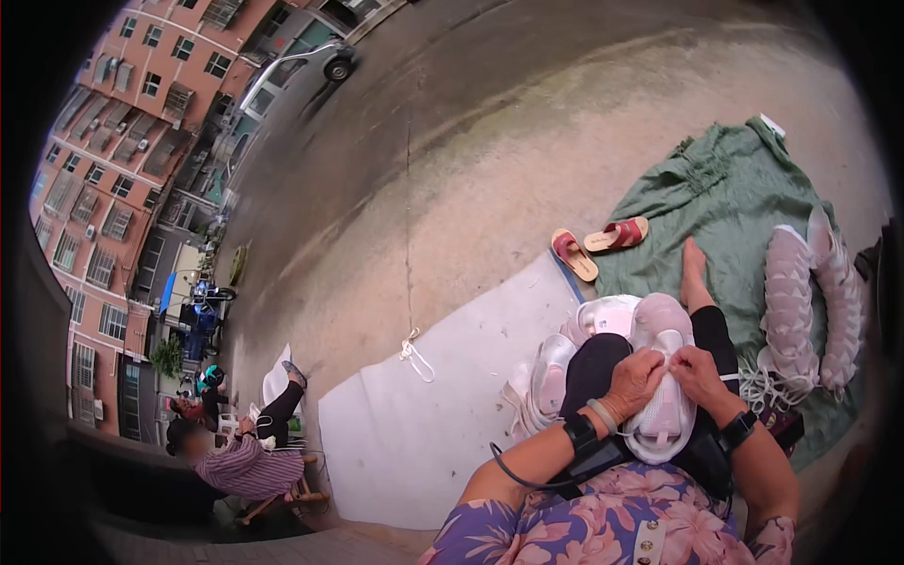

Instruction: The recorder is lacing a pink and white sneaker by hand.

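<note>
A pale pink and white sneaker (pixel 659 424) rests across my lap, its sole end toward my body. Both hands meet over its lacing area. My left hand (pixel 637 384) is closed in a pinch at the opening's left side. From the right, my right hand (pixel 699 379) pinches close by, fingertips nearly touching the left ones. What lies between the fingers is too small to make out. A short white strip (pixel 730 377) shows beside my right hand. More pink and white shoes (pixel 552 369) lie against my left leg, partly hidden by it.
Stacked pink shoe pieces (pixel 789 301) and a bundle of white laces (pixel 767 386) lie on green cloth (pixel 697 188) to the right. Red sandals (pixel 617 234) sit ahead. A white sheet (pixel 424 424) spreads left, with a loose white cord (pixel 414 356) beyond. Another person (pixel 250 466) sits far left.
</note>
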### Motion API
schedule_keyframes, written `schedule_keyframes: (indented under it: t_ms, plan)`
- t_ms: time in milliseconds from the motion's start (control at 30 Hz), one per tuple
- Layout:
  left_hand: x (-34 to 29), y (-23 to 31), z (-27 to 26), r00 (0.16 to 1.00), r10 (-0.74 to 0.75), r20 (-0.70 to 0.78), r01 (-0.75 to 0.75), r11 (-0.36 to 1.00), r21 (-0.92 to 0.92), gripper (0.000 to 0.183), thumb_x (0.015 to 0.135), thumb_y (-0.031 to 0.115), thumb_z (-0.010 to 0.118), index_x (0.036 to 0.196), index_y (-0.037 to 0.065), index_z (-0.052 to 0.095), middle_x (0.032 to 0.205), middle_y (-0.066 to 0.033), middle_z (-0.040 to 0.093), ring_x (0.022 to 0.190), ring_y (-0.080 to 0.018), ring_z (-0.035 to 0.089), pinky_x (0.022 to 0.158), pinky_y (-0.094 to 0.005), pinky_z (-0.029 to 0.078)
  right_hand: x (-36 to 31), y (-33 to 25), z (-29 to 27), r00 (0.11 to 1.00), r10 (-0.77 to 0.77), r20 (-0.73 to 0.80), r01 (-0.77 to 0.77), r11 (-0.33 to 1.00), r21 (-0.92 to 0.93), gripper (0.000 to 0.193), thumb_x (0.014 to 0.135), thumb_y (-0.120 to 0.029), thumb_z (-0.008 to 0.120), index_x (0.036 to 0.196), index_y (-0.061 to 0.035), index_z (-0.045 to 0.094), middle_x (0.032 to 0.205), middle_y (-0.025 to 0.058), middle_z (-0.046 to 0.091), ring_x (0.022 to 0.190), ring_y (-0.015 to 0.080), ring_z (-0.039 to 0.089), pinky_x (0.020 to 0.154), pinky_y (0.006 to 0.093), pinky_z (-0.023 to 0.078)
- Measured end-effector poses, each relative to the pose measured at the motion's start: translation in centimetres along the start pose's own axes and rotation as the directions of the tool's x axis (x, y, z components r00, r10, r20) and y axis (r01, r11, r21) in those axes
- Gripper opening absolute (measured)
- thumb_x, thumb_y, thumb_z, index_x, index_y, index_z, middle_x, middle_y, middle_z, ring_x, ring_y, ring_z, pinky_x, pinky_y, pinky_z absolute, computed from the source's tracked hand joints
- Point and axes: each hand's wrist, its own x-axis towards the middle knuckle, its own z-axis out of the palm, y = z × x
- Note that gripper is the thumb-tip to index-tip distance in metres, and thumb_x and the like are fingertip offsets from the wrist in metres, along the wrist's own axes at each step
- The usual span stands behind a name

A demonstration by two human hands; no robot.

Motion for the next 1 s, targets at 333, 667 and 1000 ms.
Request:
schedule_keyframes:
  t_ms: [333, 667, 1000]
  plan:
    - [0.3, 0.5, -0.8, 0.998, -0.027, 0.064, 0.008, 0.962, 0.274, 0.01, 0.082, 0.011, 0.053, 0.084, 0.003, 0.047, 0.08, -0.0173, 0.051, 0.076, -0.0354, 0.055, 0.064, -0.0424, 0.044, 1.6, -1.1, 0.2, 0.995, 0.035, 0.095, -0.034, 0.999, -0.02, 0.01, 0.072, -0.011, 0.064, 0.074, -0.0017, 0.059, 0.063, 0.011, 0.057, 0.056, 0.0206, 0.055, 0.055, 0.0328, 0.045]
    - [0.9, -1.2, -0.9, 0.991, -0.023, 0.13, -0.007, 0.973, 0.232, 0.012, 0.084, 0.014, 0.049, 0.084, 0.003, 0.047, 0.081, -0.0185, 0.052, 0.077, -0.0373, 0.054, 0.065, -0.0447, 0.044, 1.9, -1.1, -1.2, 0.972, 0.096, 0.215, -0.105, 0.994, 0.027, 0.013, 0.074, -0.012, 0.063, 0.081, -0.0015, 0.059, 0.063, 0.0049, 0.056, 0.058, 0.0107, 0.052, 0.054, 0.0273, 0.044]
    - [-6.3, -8.7, -19.1, 0.865, -0.282, -0.415, 0.487, 0.669, 0.562, 0.018, 0.086, 0.02, 0.05, 0.077, 0.004, 0.049, 0.068, -0.0185, 0.055, 0.066, -0.0395, 0.055, 0.061, -0.049, 0.044, -2.3, 0.1, -3.6, 0.961, -0.275, -0.024, 0.25, 0.902, -0.353, 0.031, 0.067, -0.005, 0.056, 0.098, -0.0057, 0.051, 0.081, 0.0143, 0.057, 0.07, 0.0343, 0.058, 0.06, 0.042, 0.046]
